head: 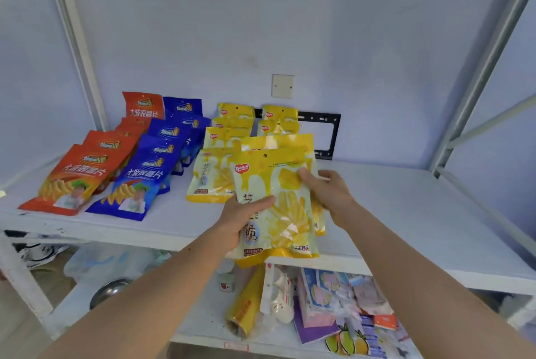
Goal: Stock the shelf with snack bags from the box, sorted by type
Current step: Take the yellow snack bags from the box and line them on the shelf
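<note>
On the white shelf (406,213), a row of red bags (75,176) lies overlapping along the far left, running back toward the wall, and just beside it to the right a like row of blue bags (145,182). Next come the yellow bags (229,138), stacked in two columns from the wall forward, the front one of the left column lying flat near the shelf's middle. The left hand (240,219) comes up from below and grips the held yellow bag (278,202) by its lower left edge, thumb curled across the front and the other fingers hidden behind it. This bag is raised and tilted toward the viewer over the front edge of the shelf, in front of the right column, and at least one more yellow bag shows behind it. The right hand (327,190) grasps the same bundle at its upper right side, thumb pressed on the front face, fingers wrapped round the back edge. Under the shelf, on a lower board to the right, lies a jumble of mixed packets (342,300) and a yellow roll (246,306).
</note>
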`<action>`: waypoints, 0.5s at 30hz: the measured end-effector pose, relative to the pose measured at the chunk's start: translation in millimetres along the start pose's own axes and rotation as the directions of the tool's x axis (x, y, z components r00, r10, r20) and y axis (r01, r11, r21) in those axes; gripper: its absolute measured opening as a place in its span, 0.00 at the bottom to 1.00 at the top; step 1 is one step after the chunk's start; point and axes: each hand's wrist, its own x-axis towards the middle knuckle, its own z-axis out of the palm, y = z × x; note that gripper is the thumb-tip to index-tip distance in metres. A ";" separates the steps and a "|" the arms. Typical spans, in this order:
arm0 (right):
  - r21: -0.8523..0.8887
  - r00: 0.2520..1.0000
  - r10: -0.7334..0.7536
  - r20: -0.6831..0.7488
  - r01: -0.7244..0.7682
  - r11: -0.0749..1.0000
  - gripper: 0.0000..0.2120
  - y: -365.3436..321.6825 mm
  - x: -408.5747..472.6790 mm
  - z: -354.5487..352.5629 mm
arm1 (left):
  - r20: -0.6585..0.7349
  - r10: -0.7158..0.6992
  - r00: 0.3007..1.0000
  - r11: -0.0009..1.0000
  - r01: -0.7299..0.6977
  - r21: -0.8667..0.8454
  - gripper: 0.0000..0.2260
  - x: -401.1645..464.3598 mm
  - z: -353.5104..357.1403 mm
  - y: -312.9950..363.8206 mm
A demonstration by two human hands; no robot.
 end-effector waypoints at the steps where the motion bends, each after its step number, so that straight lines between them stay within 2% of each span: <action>1: -0.018 0.998 0.019 0.052 -0.018 1.000 0.40 5.5 10.9 1.6 | -0.016 0.003 1.000 1.000 -0.003 0.002 0.24 16.3 -0.2 0.5; 3: -0.023 0.992 0.044 0.120 -0.041 0.999 0.42 14.3 38.0 2.9 | -0.043 0.004 0.999 1.000 -0.004 0.005 0.30 49.5 1.2 1.8; 6: -0.010 0.990 0.044 0.135 -0.043 0.999 0.42 19.7 86.0 3.0 | -0.084 -0.027 0.996 0.999 0.029 0.023 0.35 98.8 5.3 0.7; 11: -0.016 0.991 0.021 0.133 -0.019 1.000 0.38 26.6 150.9 13.9 | -0.160 -0.019 0.987 0.997 0.031 0.073 0.26 163.3 14.9 2.8; 13: -0.022 0.994 0.039 0.105 -0.037 0.999 0.39 33.6 177.2 18.5 | -0.172 -0.022 0.985 0.996 0.036 0.081 0.19 184.5 17.1 3.1; 15: -0.021 0.995 0.071 0.069 -0.070 0.997 0.40 41.6 196.8 22.0 | -0.180 -0.044 0.983 0.995 0.060 0.084 0.18 203.2 16.3 1.2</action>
